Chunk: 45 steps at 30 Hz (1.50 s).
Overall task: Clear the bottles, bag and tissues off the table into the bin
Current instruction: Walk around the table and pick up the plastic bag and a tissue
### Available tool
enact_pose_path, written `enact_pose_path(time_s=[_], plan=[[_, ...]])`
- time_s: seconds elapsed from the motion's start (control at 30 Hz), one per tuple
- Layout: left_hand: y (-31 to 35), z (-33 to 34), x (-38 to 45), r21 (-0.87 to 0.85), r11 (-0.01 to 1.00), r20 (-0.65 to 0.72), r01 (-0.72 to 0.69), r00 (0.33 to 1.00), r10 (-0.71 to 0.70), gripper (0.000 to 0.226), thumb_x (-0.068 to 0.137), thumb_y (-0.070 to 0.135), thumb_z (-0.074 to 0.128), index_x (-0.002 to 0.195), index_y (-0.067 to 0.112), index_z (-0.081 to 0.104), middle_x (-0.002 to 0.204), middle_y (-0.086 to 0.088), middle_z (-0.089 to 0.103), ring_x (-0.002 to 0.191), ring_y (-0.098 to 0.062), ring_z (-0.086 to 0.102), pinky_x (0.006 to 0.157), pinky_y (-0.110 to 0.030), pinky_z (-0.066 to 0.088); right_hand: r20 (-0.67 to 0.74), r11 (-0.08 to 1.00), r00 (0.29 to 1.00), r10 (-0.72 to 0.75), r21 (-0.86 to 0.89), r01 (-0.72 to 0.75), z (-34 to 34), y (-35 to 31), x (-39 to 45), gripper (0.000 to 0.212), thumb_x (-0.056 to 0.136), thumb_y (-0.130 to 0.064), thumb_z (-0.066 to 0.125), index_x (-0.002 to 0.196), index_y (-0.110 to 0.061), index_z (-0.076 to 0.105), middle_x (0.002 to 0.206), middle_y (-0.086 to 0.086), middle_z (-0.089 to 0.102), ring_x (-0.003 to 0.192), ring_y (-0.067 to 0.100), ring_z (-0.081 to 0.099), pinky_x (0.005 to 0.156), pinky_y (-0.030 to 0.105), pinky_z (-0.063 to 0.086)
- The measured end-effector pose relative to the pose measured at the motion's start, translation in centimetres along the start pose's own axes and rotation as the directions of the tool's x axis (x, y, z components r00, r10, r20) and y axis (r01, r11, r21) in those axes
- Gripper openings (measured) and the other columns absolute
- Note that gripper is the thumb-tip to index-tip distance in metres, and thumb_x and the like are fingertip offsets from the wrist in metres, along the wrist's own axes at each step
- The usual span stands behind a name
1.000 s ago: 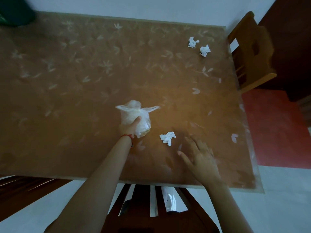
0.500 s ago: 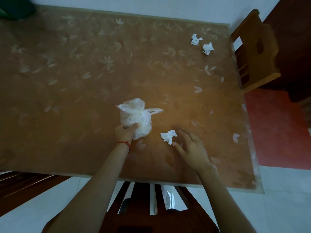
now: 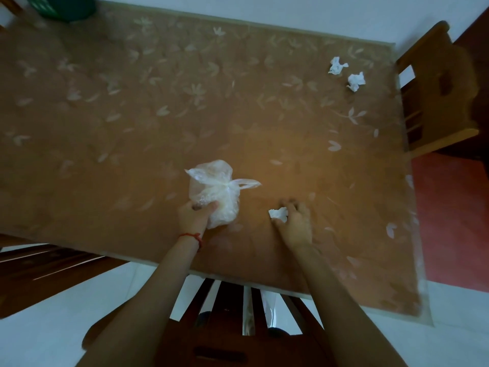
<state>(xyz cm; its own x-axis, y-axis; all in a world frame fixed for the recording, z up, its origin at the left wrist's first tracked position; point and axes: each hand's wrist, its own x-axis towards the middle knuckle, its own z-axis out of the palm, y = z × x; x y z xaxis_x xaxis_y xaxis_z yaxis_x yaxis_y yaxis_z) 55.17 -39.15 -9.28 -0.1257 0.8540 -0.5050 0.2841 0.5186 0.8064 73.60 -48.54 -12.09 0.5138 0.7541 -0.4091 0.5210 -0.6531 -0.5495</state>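
The left hand (image 3: 197,215) grasps the lower end of the knotted, translucent white plastic bag (image 3: 215,192), fingers and thumb curled into the film, so the bag can likely be lifted in one piece; its tied handles (image 3: 244,184) stick out to the right. Something pale fills the bag, though what it is cannot be told. The right hand (image 3: 296,221) curls over the nearest crumpled white tissue (image 3: 278,214) and pinches it against the brown, leaf-patterned table (image 3: 158,115), probably so both hands carry rubbish in a single trip. Bag and tissue both sit near the table's front edge, close together but apart

Two more crumpled white tissues (image 3: 337,66) (image 3: 356,80) lie just beside each other at the far right corner, well apart from the hands, next to a light wooden chair (image 3: 444,83). A dark green bin (image 3: 66,7) shows at the far left corner, partly out of frame; its inside is hidden. No bottles show on the table, so that part may be finished
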Motion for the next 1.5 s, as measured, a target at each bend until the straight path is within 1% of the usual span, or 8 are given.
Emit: enact_pose_path(time_s=[0.23, 0.4, 0.5, 0.93, 1.23, 1.33, 1.43, 1.5], plan=[[-0.2, -0.6, -0.7, -0.012, 1.0, -0.028, -0.013, 1.0, 0.013, 0.033, 0.072, 0.008, 0.075, 0.056, 0.009, 0.046, 0.056, -0.006, 0.051, 0.045, -0.01, 0.051, 0.035, -0.007, 0.038, -0.046, 0.998, 0.999, -0.017, 0.053, 0.02, 0.3, 0.4, 0.7, 0.021, 0.087, -0.021, 0.059, 0.1, -0.007, 0.067, 0.113, 0.011, 0.059, 0.093, 0.028, 0.059, 0.079, 0.031, 0.045], [0.0, -1.2, -1.3, -0.004, 1.0, -0.017, -0.017, 1.0, 0.017, 0.033, 0.074, 0.009, 0.074, 0.056, 0.009, 0.046, 0.056, -0.006, 0.051, 0.039, -0.003, 0.051, 0.035, -0.006, 0.036, -0.014, 0.914, 0.996, 0.088, 0.398, -0.075, -0.7, -0.3, -0.4, 0.008, 0.08, -0.016, 0.065, 0.074, -0.016, 0.069, 0.057, -0.002, 0.06, 0.054, 0.003, 0.054, 0.054, 0.013, 0.039], [0.0, -1.7, -1.5, -0.004, 1.0, -0.014, -0.012, 1.0, 0.012, 0.032, 0.074, 0.011, 0.074, 0.058, 0.01, 0.046, 0.058, -0.006, 0.052, 0.051, -0.013, 0.05, 0.035, -0.007, 0.038, 0.032, 0.822, 0.991, 0.128, 0.556, -0.124, -1.5, -0.8, -1.2, 0.007, 0.076, -0.011, 0.07, 0.072, -0.016, 0.069, 0.051, -0.006, 0.059, 0.044, -0.006, 0.052, 0.053, 0.009, 0.041], [0.6, -6.8, -3.5, -0.085, 0.996, -0.089, -0.041, 0.996, 0.033, 0.028, 0.074, 0.013, 0.074, 0.061, 0.013, 0.05, 0.064, -0.002, 0.054, 0.058, -0.013, 0.051, 0.042, -0.013, 0.044, 0.116, 0.71, 0.993, -0.006, 0.7, -0.078, -2.5, -5.5, -5.5, 0.006, 0.078, -0.011, 0.07, 0.072, -0.009, 0.07, 0.064, 0.001, 0.065, 0.057, 0.005, 0.058, 0.065, 0.014, 0.045], [-0.3, -11.5, -7.2, -0.116, 0.991, -0.322, -0.069, 0.946, 0.028, 0.024, 0.075, 0.02, 0.074, 0.062, 0.012, 0.055, 0.077, -0.008, 0.058, 0.08, -0.024, 0.055, 0.078, -0.033, 0.048, 0.223, 0.759, 0.962, -0.16, 0.651, -0.025, -2.2, -9.2, -7.3, 0.013, 0.078, -0.014, 0.069, 0.088, -0.005, 0.071, 0.067, -0.002, 0.066, 0.05, 0.003, 0.06, 0.065, 0.016, 0.051], [-0.5, -13.5, -9.2, -0.173, 0.98, -0.437, -0.097, 0.9, 0.012, 0.025, 0.075, 0.015, 0.074, 0.073, -0.006, 0.062, 0.075, -0.01, 0.055, 0.076, -0.022, 0.054, 0.07, -0.028, 0.046, 0.263, 0.787, 0.939, -0.222, 0.617, 0.013, -2.0, -10.7, -8.2, 0.015, 0.079, -0.017, 0.069, 0.088, -0.006, 0.072, 0.071, 0.001, 0.066, 0.055, 0.005, 0.059, 0.05, 0.01, 0.046], [-0.9, -15.6, -11.6, -0.223, 0.956, -0.551, -0.188, 0.833, 0.035, 0.035, 0.077, 0.007, 0.071, 0.087, -0.023, 0.057, 0.082, -0.037, 0.056, 0.064, -0.029, 0.057, 0.048, -0.015, 0.044, 0.296, 0.8, 0.909, -0.293, 0.597, 0.063, -1.2, -12.6, -9.4, 0.017, 0.078, -0.019, 0.07, 0.09, -0.007, 0.072, 0.069, -0.001, 0.067, 0.057, 0.004, 0.06, 0.05, 0.011, 0.045], [-1.6, -17.4, -12.8, -0.257, 0.944, -0.605, -0.206, 0.796, 0.009, 0.029, 0.076, 0.009, 0.072, 0.078, -0.017, 0.06, 0.08, -0.036, 0.057, 0.07, -0.038, 0.057, 0.054, -0.031, 0.047, 0.315, 0.803, 0.88, -0.356, 0.585, 0.115, -0.2, -14.1, -10.4, 0.019, 0.078, -0.021, 0.071, 0.091, -0.007, 0.073, 0.07, -0.002, 0.068, 0.061, 0.005, 0.063, 0.056, 0.014, 0.048]])
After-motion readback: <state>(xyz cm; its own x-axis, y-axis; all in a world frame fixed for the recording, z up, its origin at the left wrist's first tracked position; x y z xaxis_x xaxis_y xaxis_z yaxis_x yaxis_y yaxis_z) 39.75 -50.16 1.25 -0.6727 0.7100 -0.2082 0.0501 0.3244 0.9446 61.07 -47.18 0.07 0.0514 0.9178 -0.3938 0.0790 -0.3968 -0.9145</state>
